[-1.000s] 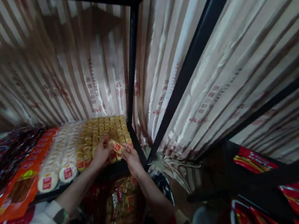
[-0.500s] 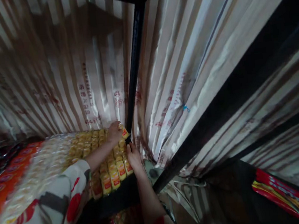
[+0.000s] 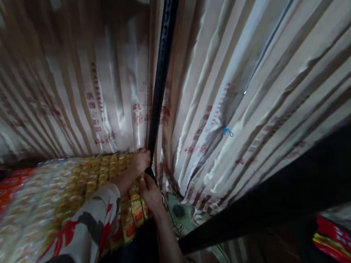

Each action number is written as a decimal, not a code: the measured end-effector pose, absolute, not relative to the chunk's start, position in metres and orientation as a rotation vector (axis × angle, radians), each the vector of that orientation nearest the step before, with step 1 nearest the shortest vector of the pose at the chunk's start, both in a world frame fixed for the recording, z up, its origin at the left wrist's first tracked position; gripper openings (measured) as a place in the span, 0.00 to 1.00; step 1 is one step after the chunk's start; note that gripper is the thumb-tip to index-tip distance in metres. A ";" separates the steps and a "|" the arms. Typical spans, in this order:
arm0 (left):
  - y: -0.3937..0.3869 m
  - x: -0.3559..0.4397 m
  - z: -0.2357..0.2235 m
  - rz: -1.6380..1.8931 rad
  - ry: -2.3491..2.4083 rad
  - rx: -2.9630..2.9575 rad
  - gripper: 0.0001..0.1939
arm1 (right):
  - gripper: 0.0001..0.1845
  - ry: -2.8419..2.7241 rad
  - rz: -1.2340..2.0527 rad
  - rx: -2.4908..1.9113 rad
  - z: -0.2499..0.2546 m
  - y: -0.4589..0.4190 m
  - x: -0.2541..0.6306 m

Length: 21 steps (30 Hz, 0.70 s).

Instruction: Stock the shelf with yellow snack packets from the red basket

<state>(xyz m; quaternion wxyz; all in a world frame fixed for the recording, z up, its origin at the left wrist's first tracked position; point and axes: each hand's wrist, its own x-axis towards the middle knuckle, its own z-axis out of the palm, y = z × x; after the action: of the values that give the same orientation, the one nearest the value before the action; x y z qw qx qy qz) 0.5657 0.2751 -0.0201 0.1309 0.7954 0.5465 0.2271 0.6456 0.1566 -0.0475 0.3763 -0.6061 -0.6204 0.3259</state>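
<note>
Rows of small yellow packets (image 3: pixel 128 226) with red labels cover the right end of a dark shelf (image 3: pixel 128 252). At the back corner, beside the black post, my left hand (image 3: pixel 140 161) is closed on one small yellow packet (image 3: pixel 148 160), mostly hidden by the fingers. My right hand (image 3: pixel 151 194) is just nearer to me, at the right edge of the rows. Its fingers are bent together against the packets, and what they pinch is too dim to make out.
A black post (image 3: pixel 160 75) rises at the shelf corner before striped sheeting (image 3: pixel 107 72). Clear-wrapped packs (image 3: pixel 24 204) and orange packs (image 3: pixel 4 193) lie to the left. A dark bar (image 3: pixel 263 205) crosses on the right, above a red package (image 3: pixel 341 241).
My left hand has pressed the packet into the corner by the post. My right hand has shifted slightly left and down onto the packets. The view has turned a little.
</note>
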 end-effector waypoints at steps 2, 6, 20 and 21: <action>0.278 0.568 -0.023 0.591 1.617 2.369 0.16 | 0.24 -1.609 0.851 -1.564 -0.045 0.158 0.646; 0.287 0.576 -0.027 0.484 1.729 2.422 0.15 | 0.25 -1.624 0.888 -1.543 -0.043 0.159 0.647; 0.267 0.575 -0.023 0.534 1.760 2.542 0.17 | 0.19 -1.555 0.704 -1.584 -0.041 0.156 0.648; 0.262 0.574 -0.022 0.546 1.747 2.540 0.17 | 0.19 -1.545 0.678 -1.591 -0.041 0.154 0.648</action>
<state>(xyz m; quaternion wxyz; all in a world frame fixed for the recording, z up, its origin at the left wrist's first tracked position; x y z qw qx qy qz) 0.5738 0.2619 -0.0216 0.0054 0.8114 0.5578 0.1744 0.6476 0.1541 -0.0408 0.3999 -0.6289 -0.6105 0.2679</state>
